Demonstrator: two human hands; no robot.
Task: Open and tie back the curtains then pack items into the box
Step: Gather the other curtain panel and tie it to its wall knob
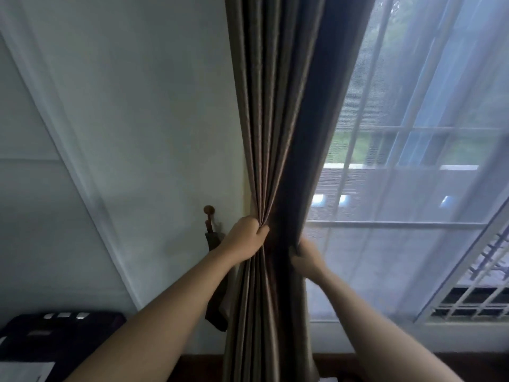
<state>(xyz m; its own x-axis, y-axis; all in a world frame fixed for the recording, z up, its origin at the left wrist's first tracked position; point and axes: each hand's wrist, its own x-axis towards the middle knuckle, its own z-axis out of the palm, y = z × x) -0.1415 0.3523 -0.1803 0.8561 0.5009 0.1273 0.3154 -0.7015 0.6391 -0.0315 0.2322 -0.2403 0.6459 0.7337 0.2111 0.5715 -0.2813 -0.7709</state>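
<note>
Fingers [260,230] of your left hand [243,235] are clenched round the gathered pleats of the curtain [275,133], and your right hand [305,257] is pinching its dark right edge just below that. So you've got the whole drape bunched into one narrow column right beside the wall [137,106]. Looks to me like the opening part is basically done on this side, but the tying isn't. What I'd guess is the tieback [211,239], a dark strap, hangs loose off a small round brown knob [208,210] just left of your left hand. The packing hasn't started, and there's no box in view. The fabric reads heavy and matte, olive-brown with deep vertical folds. To the right, a thin white sheer [413,188] covers the window [385,128], soft and see-through.
</note>
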